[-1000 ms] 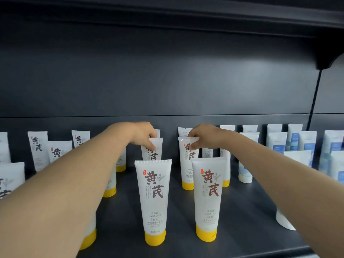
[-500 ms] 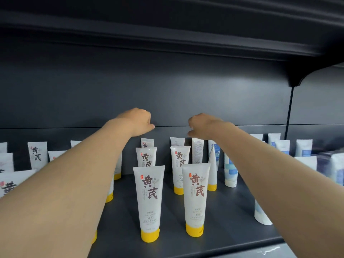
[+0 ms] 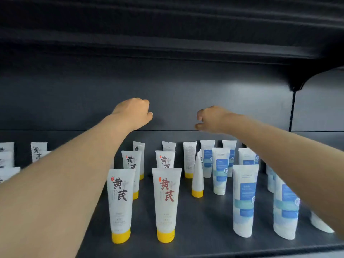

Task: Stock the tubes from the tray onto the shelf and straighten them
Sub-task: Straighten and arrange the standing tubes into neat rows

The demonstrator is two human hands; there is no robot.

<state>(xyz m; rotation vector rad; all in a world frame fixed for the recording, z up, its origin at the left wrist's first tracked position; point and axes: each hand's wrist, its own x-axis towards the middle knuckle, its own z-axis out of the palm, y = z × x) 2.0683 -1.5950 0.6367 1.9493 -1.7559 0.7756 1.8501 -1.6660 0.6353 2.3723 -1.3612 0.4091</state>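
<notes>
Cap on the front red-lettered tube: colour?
Yellow cap; the head view shows it best.

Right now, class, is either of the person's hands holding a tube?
No: the left hand and the right hand are both raised above the tubes, with fingers curled around nothing.

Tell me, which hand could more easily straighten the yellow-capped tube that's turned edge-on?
Likely right. The right hand hangs nearly above that tube; the left hand is farther off, across another row. Both hold nothing.
</notes>
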